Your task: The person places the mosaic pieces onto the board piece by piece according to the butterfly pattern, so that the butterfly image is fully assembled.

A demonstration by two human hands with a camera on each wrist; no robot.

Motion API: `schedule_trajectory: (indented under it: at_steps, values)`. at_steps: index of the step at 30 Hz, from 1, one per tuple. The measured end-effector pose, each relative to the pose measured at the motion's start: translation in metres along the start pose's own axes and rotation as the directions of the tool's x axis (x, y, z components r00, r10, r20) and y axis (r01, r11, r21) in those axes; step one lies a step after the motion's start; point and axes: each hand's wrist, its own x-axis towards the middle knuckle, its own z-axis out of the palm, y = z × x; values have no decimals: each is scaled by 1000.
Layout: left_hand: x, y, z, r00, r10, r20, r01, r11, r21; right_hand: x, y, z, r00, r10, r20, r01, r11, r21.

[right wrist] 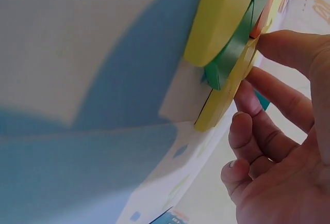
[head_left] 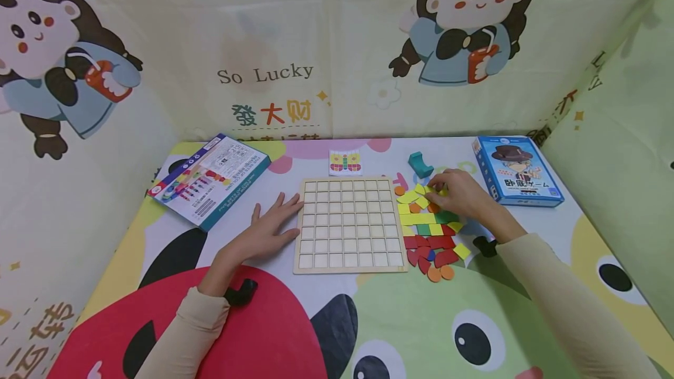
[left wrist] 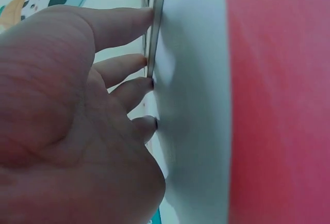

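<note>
My sleeves [head_left: 568, 303] lie nearest; my spread left hand [head_left: 263, 231] touches the board [head_left: 347, 270], my right hand [head_left: 463, 196] the yellow pieces [head_left: 423, 202] below it. Left wrist: I grip nothing. Right wrist: pinch unclear; pieces seem light, stiff, best taken edgewise.

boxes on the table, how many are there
2: the white, teal and purple box lies left of the wooden grid board; the blue game box lies to its right, past the loose colored pieces.
</note>
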Motion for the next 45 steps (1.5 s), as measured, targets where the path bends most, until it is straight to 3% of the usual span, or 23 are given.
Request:
schedule_trajectory:
  at_steps: [7, 21, 26, 34, 40, 45]
  values:
    - [0, -12, -4, 999, 31, 11, -30, 999, -11, 1, -2, 0, 1000, 28, 9, -28, 999, 18]
    - [4, -14, -6, 998, 53, 29, -52, 998, -31, -4, 1, -4, 999, 41, -19, -38, 992, 116]
    - [4, -16, -6, 998, 50, 31, -49, 998, -30, -3, -9, -4, 999, -14, -36, 19, 990, 139]
    - [4, -16, -5, 998, 63, 22, -62, 997, -42, 6, -41, 2, 997, -77, -11, 77, 981, 176]
    - [3, -16, -6, 997, 71, 16, -70, 996, -52, 16, -61, 11, 983, -182, -34, 185, 958, 221]
    - [3, -16, -6, 997, 73, 12, -72, 996, -53, 26, -77, 20, 973, -228, -23, 225, 933, 280]
